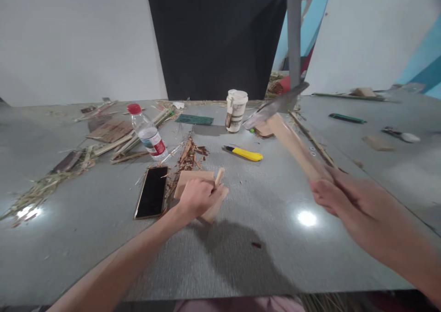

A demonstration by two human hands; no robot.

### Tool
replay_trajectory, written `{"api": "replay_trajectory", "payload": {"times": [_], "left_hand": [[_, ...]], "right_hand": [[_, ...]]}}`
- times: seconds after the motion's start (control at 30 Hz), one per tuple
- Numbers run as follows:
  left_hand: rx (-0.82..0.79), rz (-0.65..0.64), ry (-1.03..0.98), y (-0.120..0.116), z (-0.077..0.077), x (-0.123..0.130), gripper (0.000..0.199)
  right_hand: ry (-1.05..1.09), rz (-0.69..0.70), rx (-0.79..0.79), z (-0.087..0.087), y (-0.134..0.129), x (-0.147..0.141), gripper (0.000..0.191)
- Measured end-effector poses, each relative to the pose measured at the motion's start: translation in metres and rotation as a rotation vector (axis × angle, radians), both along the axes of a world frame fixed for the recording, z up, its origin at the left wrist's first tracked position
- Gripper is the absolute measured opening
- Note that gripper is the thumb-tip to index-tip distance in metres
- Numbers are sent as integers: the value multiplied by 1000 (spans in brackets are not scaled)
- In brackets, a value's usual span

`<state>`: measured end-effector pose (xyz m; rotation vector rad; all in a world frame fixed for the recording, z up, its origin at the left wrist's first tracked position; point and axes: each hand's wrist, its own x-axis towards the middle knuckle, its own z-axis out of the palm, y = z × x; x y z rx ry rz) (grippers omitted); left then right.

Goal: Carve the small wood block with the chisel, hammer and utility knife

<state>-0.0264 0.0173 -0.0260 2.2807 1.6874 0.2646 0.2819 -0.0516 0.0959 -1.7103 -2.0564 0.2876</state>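
Note:
My left hand (200, 196) is closed around a short wooden peg (219, 176) whose top sticks up above the fingers. Under and beside that hand lies a light wooden block (182, 178) on the grey table (262, 270); the hand hides where peg and wood meet. On the right, my right hand (332, 188) grips the wooden handle of a hammer (298, 149), holding it raised over the table. Its metal head (275, 106), slightly blurred, points up and away near the paper cup.
Left of the block are a phone (151, 192), wood shavings (190, 155) and a bottle (151, 139). Beyond it lie a yellow cutter (246, 154), a paper cup (236, 112) and a green strip (195, 119). Wood strips (129, 144) are at left; a dark green cutter (347, 118) is at right.

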Motion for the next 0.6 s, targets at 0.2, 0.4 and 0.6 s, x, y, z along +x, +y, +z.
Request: {"api": "replay_trajectory", "payload": {"times": [0.2,0.4,0.6], "left_hand": [[5,19,53,-1,2,1,44],[-2,6,39,-1,4,1,47],[10,10,-35,-2,3,0,37]], "right_hand": [[-160,117,-152,-8,-4,-2,47],[-12,12,27,6,-4,-9,48],[-22,67,-272,-4,2,0,57]]}}
